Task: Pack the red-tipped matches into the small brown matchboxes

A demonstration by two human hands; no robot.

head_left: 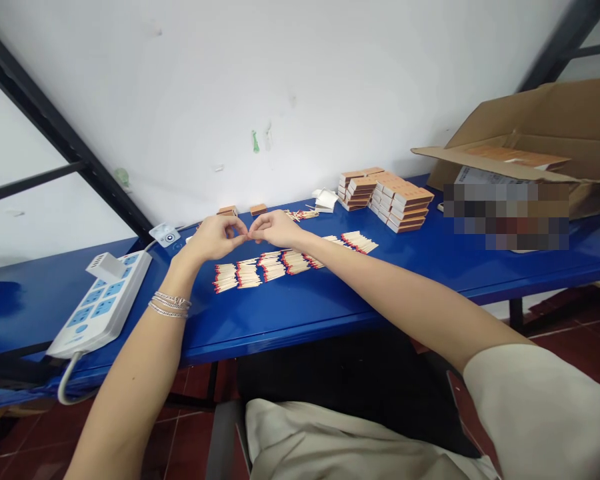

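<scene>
My left hand (pixel 217 237) and my right hand (pixel 274 230) meet fingertip to fingertip above the blue table (pixel 300 313). Both are closed in a pinch. Whatever lies between the fingertips is too small to make out. Just below and to the right, red-tipped matches (pixel 249 273) lie sorted in several side-by-side rows. My right forearm hides part of these rows. Behind my right hand is a loose heap of matches (pixel 303 215). Two small matchboxes (pixel 259 209) stand near the wall, one of them partly behind my left hand.
Stacked matchboxes (pixel 400 197) stand at the back right, with crumpled white paper (pixel 325 199) beside them. An open cardboard box (pixel 515 127) occupies the far right. On the left lie a white power strip (pixel 107 303) and a small white device (pixel 165 235).
</scene>
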